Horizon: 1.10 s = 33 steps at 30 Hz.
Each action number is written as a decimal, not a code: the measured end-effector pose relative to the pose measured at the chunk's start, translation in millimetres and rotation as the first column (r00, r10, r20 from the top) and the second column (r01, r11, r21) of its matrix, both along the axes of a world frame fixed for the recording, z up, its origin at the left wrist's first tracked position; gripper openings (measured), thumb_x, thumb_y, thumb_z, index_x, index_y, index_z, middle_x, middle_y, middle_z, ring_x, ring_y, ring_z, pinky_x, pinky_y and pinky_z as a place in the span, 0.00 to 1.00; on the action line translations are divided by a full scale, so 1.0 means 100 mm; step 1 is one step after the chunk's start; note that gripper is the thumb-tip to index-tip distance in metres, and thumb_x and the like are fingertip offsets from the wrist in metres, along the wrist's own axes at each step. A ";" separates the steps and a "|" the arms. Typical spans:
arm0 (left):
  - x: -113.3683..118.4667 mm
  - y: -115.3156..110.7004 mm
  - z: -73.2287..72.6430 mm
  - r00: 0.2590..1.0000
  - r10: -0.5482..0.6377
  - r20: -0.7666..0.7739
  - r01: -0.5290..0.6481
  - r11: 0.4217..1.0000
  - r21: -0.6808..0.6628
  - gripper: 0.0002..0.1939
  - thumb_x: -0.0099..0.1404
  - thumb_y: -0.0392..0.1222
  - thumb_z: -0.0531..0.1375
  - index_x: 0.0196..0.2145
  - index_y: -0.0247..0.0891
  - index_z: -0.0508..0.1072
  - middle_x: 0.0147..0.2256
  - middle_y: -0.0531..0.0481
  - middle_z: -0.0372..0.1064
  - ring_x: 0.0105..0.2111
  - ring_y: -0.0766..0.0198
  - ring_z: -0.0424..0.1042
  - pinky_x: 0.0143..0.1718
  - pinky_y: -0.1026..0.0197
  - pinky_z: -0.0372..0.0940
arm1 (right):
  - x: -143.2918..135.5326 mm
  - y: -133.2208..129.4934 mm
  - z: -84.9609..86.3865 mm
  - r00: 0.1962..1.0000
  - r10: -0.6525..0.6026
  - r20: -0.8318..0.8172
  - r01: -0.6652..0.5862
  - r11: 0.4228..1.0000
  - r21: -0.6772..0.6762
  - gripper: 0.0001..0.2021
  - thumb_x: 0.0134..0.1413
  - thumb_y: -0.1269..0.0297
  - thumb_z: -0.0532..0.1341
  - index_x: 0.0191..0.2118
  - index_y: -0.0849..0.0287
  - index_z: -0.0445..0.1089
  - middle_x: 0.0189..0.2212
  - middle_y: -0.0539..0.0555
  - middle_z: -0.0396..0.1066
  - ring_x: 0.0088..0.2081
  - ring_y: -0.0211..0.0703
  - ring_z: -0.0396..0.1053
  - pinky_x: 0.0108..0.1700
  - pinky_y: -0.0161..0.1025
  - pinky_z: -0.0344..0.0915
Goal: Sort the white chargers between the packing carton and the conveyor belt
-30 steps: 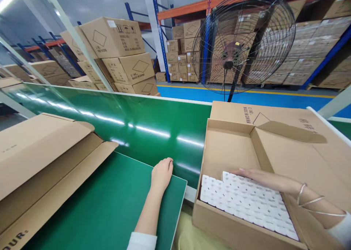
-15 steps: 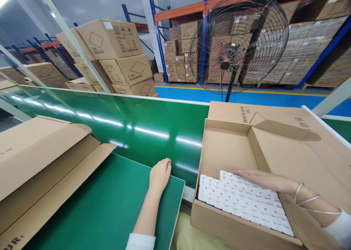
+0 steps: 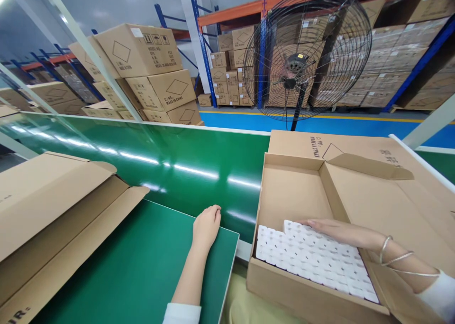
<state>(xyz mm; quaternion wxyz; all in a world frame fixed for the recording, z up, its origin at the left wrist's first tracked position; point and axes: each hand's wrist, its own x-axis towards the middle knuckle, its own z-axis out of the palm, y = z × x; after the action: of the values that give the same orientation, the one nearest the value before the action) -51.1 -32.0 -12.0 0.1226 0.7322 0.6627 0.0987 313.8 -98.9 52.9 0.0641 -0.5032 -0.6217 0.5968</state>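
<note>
My left hand (image 3: 207, 224) rests at the far edge of the green tabletop (image 3: 142, 262), its fingers curled over the edge and mostly hidden. My right hand (image 3: 330, 230) lies flat with fingers stretched out along the back row of small white packs (image 3: 309, 253). The packs stand in tight rows in the near part of an open cardboard box (image 3: 295, 291). The far part of that box shows its bare bottom. Two thin bracelets circle my right wrist.
A large opened carton (image 3: 46, 191) lies at the left. Behind the tabletop runs a shiny green conveyor belt (image 3: 185, 153). Cardboard with printing (image 3: 391, 196) lies under and beside the box. A black fan (image 3: 307, 58), stacked cartons (image 3: 142, 53) and racks stand beyond.
</note>
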 end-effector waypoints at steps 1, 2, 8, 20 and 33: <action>0.00 0.00 0.00 1.000 -0.001 0.000 0.001 1.000 -0.001 0.14 0.70 0.38 0.46 0.42 0.41 0.70 0.42 0.51 0.73 0.43 0.62 0.71 0.40 0.61 0.59 | 0.00 0.00 0.00 1.000 -0.004 0.002 0.004 1.000 0.000 0.26 0.63 0.45 0.45 0.61 0.47 0.59 0.63 0.48 0.55 0.65 0.51 0.46 0.67 0.50 0.38; 0.00 0.00 0.00 1.000 -0.001 -0.002 0.001 1.000 -0.001 0.14 0.70 0.38 0.46 0.42 0.41 0.70 0.42 0.51 0.73 0.42 0.62 0.71 0.40 0.61 0.59 | 0.00 0.00 -0.01 1.000 -0.007 0.007 0.007 1.000 0.001 0.26 0.62 0.45 0.45 0.61 0.47 0.59 0.63 0.48 0.55 0.65 0.52 0.46 0.67 0.50 0.38; 0.01 0.01 0.00 1.000 -0.001 0.000 0.001 1.000 -0.008 0.14 0.70 0.38 0.46 0.42 0.41 0.70 0.42 0.51 0.73 0.43 0.61 0.71 0.40 0.61 0.59 | 0.00 -0.01 -0.11 0.999 -0.031 -0.008 0.031 0.999 0.034 0.28 0.62 0.43 0.45 0.60 0.50 0.61 0.61 0.51 0.59 0.63 0.53 0.51 0.66 0.50 0.42; 0.00 0.00 0.00 1.000 -0.001 -0.002 0.001 1.000 -0.004 0.14 0.70 0.38 0.46 0.43 0.41 0.71 0.43 0.50 0.73 0.43 0.62 0.71 0.40 0.62 0.59 | -0.04 -0.03 -0.10 0.999 -0.052 -0.014 0.053 0.994 0.091 0.26 0.61 0.44 0.48 0.57 0.50 0.66 0.58 0.52 0.64 0.60 0.53 0.57 0.63 0.47 0.51; 0.00 0.00 0.00 1.000 0.004 -0.002 -0.004 1.000 -0.005 0.14 0.70 0.39 0.46 0.43 0.42 0.71 0.42 0.50 0.73 0.42 0.62 0.71 0.40 0.62 0.60 | -0.04 0.07 -0.35 0.994 -0.051 0.097 0.033 0.983 0.182 0.22 0.58 0.42 0.50 0.42 0.54 0.70 0.42 0.53 0.73 0.45 0.52 0.69 0.47 0.44 0.63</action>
<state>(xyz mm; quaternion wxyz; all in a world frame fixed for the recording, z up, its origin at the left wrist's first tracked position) -50.7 -32.0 -11.9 0.1235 0.7307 0.6645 0.0964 309.8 -91.8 18.2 0.0903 -0.5379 -0.6650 0.5102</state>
